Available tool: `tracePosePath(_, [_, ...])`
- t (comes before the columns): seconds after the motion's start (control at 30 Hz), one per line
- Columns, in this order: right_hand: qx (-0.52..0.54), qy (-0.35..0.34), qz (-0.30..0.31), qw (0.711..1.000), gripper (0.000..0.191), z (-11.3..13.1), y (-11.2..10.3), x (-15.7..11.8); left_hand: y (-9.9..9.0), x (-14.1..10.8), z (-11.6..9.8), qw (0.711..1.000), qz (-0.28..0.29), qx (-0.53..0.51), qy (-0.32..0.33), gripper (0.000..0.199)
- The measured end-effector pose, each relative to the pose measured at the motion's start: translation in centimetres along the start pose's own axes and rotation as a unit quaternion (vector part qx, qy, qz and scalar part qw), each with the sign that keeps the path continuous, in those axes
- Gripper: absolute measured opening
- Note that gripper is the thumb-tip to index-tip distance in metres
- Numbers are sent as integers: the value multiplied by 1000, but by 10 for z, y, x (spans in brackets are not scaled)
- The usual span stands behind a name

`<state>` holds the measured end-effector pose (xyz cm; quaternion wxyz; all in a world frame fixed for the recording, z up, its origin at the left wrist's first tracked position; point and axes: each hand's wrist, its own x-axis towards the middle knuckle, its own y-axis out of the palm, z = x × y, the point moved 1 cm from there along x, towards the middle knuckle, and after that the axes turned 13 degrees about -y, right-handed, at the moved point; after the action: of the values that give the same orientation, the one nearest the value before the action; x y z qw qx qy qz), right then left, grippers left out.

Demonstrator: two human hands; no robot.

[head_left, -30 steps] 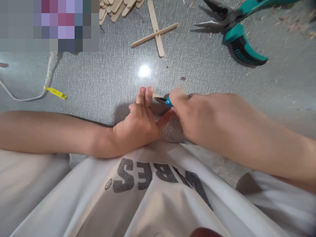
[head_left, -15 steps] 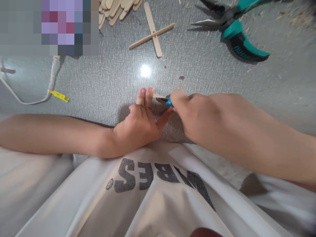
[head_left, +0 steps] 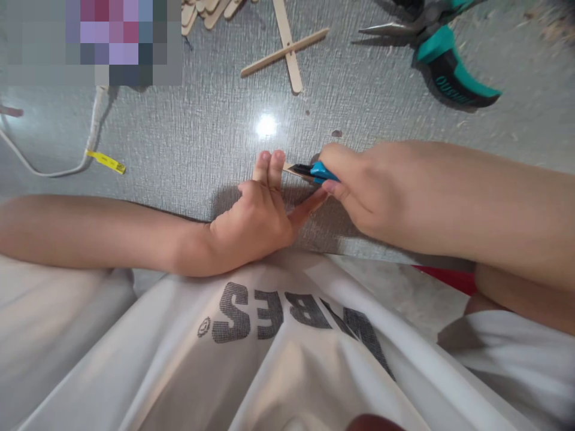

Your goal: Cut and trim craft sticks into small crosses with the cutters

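Observation:
My right hand [head_left: 354, 185] is wrapped around a blue and black utility knife [head_left: 324, 172]. The knife's dark tip lies against a short visible piece of a wooden craft stick [head_left: 287, 167]. My left hand [head_left: 260, 209] presses that stick to the table with two fingertips, and most of the stick is hidden under the hands. The left thumb stretches out to the right, close under the knife and the right fingers. Beyond the hands, two craft sticks [head_left: 294, 72] lie crossed on the table.
A heap of craft sticks [head_left: 215, 13] lies at the far edge of view. Long-nose pliers with teal and black handles [head_left: 453, 72] rest at the upper right. On the left runs a white cable [head_left: 42, 173] with a yellow tag [head_left: 106, 161]. Everything sits on a grey textured table [head_left: 179, 120].
My right hand and the knife have shifted a little right and up, showing more of the knife's blue body. The left hand keeps its hold. The whole view has shifted slightly.

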<state>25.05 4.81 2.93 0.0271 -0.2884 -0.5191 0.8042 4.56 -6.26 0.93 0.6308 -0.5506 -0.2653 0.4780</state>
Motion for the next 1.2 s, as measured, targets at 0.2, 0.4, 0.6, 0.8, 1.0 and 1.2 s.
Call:
tracePosePath(0.2, [-47,0,40,998,21,10,-12,7,-2,1,-1,993,51,-100,-41,82])
tracePosePath(0.4, [-79,-18,24,996,29,24,-15,0,-8,4,1,982,77,-163,-52,77])
tracePosePath(0.6, [-56,39,81,994,27,43,-26,3,-22,14,3,977,158,-136,-50,70])
tracePosePath(0.8, [-54,30,42,997,32,45,-26,1,-18,12,1,989,93,-102,-45,65])
tracePosePath(1.0, [-35,18,42,998,34,45,-24,-1,-15,10,1,996,58,-61,-23,64])
tracePosePath(1.2, [-13,16,37,999,31,44,-25,-1,-14,10,0,994,68,-75,-37,63])
